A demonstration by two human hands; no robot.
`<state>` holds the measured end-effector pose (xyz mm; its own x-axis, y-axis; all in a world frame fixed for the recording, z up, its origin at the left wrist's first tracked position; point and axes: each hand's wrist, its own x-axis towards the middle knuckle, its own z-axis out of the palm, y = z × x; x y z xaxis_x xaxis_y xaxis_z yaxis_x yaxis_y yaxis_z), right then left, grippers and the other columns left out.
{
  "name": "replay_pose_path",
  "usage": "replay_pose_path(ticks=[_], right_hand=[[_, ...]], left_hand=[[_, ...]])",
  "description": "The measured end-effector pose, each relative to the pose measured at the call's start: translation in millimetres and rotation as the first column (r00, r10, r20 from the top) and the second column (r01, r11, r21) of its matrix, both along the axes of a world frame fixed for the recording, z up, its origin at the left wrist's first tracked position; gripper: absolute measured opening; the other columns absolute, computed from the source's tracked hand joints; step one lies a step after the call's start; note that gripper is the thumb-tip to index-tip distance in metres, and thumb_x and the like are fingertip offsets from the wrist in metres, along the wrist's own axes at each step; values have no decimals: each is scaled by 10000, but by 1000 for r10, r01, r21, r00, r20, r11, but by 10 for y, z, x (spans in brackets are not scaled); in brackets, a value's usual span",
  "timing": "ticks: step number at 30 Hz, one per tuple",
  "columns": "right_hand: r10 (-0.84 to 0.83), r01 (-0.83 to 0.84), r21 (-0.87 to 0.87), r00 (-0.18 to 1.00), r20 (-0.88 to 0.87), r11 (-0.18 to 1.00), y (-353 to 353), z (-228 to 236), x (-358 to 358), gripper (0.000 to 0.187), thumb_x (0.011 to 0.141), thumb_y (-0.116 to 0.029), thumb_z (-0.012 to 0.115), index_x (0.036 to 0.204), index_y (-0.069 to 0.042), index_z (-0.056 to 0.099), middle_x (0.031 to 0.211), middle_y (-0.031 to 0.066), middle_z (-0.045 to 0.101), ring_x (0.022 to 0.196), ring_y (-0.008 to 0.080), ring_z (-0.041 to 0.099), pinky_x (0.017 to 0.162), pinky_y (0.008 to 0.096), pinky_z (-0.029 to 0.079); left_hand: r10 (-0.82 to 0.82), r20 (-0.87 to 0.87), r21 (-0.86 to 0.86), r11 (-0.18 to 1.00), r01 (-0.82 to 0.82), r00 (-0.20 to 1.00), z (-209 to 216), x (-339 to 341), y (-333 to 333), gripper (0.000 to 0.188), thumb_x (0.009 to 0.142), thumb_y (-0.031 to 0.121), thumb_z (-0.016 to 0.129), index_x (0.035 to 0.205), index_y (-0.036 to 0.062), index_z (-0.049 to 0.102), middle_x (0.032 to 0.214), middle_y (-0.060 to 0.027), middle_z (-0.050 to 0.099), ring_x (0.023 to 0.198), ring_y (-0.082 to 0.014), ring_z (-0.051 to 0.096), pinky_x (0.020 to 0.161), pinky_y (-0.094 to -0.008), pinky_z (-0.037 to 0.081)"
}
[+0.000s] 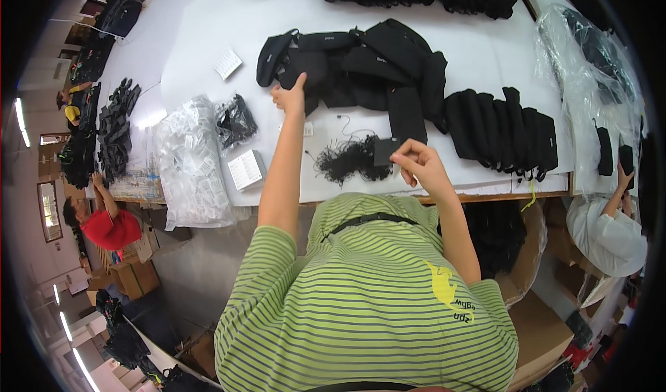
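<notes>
My left hand [290, 97] grips the edge of a black fabric pouch [307, 71] at the left end of a loose heap of black pouches [378, 62]. My right hand [420, 162] is pinched on a small square black hang tag [383, 152]. Beside the tag, nearer the table's front edge, lies a tangle of thin black strings [340, 162]. One black pouch [406, 112] hangs out of the heap toward my right hand.
On the white table stand a row of black pouches [503, 130], a clear bag of small white packets [191, 159], a bag of black pieces [236, 120] and a stack of white labels [245, 170]. People work at left [114, 229] and right [607, 232].
</notes>
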<state>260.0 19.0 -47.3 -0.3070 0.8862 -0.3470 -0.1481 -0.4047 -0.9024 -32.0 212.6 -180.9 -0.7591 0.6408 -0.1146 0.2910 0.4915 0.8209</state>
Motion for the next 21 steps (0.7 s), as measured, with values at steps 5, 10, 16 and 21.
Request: replay_pose_path(ticks=[5,10,16,21], right_hand=[[1,-1,-15,1000,-20,1000,-68,-62,53,134,895,-128,615,830,-21,568,509,-14,489,414,36,427,382,198,295],[-66,64,-52,997,-35,997,-109,-130,77,133,900,-134,604,843,-18,569,503,-3,487,412,43,417,388,198,291],[-105,102,-83,994,-26,991,-104,-142,140,140,895,-165,628,829,-58,566,499,-18,491,408,25,408,393,182,293],[-132,132,-54,991,11,990,-122,-190,201,137,902,-147,607,861,-20,574,500,-16,476,422,34,401,400,194,284]], left_hand=[[-60,449,-168,974,150,892,-370,-523,405,1133,532,359,901,1364,-104,287,1371,-245,400,1237,-342,453,1029,-439,393],[-178,837,85,976,198,517,13,-369,344,488,687,42,789,1105,-70,564,1032,-159,640,888,-279,655,789,-386,558],[-487,167,343,844,413,857,864,64,-328,457,691,73,784,1082,-34,573,1016,-152,638,898,-274,630,801,-340,502],[-583,-768,-60,476,878,263,762,139,-1027,405,602,32,720,970,49,552,967,-137,551,947,-349,504,794,-448,401]])
